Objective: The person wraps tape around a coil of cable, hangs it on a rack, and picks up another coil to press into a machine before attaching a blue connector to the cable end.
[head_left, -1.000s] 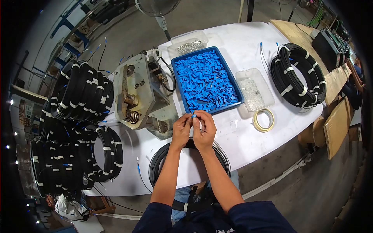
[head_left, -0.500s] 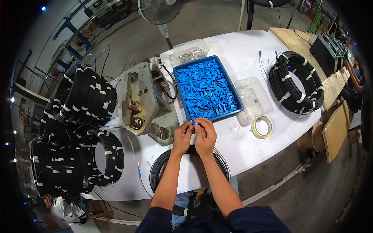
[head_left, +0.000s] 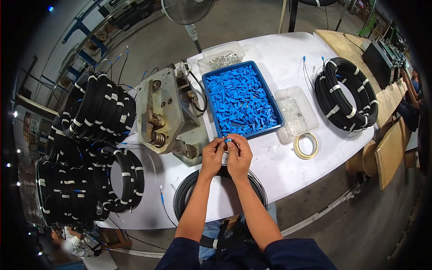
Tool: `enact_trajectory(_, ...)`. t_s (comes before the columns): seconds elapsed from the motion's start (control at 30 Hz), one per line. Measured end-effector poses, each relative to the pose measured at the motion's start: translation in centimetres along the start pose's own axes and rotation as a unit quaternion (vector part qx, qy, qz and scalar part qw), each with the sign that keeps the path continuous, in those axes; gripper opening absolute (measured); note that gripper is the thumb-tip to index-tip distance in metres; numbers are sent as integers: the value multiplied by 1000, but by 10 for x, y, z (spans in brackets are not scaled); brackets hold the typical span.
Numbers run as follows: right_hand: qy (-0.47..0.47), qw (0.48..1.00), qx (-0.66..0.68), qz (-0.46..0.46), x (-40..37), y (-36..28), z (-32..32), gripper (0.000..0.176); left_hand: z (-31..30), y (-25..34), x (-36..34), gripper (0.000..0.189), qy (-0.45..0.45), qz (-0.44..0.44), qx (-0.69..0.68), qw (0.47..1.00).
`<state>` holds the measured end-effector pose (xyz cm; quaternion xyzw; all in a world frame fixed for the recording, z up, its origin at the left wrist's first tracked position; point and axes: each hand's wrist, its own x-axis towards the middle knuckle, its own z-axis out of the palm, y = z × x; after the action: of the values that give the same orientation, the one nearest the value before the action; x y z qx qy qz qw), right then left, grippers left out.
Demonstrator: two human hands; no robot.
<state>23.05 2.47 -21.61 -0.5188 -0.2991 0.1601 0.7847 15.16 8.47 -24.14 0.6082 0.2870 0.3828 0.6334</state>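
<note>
My left hand [head_left: 213, 157] and my right hand [head_left: 239, 155] meet at the fingertips, just below the near edge of a blue tray [head_left: 280, 118]. Both are pinched closed on a small blue plastic connector piece [head_left: 228, 140], which is mostly covered by the fingers. Many similar blue connector pieces [head_left: 243, 101] fill the tray. Below my hands and forearms, a coil of black cable [head_left: 182, 193] lies at the table's front edge and hangs partly over my lap. One cable end with a blue connector [head_left: 162, 198] sticks out to its left.
A metal press-like machine [head_left: 168, 112] stands left of the tray. Stacked black cable coils [head_left: 96, 110] crowd the left; another coil [head_left: 346, 94] lies right. Clear boxes of small parts [head_left: 294, 112] and a tape roll [head_left: 306, 146] flank the tray. A fan [head_left: 188, 9] stands behind.
The view has shifted slightly. My hands stay together at the tray's near edge, and slightly more of the blue connector piece shows between the fingertips.
</note>
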Motion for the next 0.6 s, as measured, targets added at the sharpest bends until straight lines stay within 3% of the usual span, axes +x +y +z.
enact_trajectory(0.23, 0, 999, -34, -21, 1, 8, 0, 11, 2, 1, 0, 14, 9, 7, 21, 1000)
enact_trajectory(0.4, 8, 999, 31, 24, -2, 6, 1, 8, 4, 6, -4, 18, -1, 0, 20, 1000)
enact_trajectory(0.6, -5, 996, 52, 78, 3, 2, -5, 26, 7, 25, -4, 22, -2, -14, 68, 998)
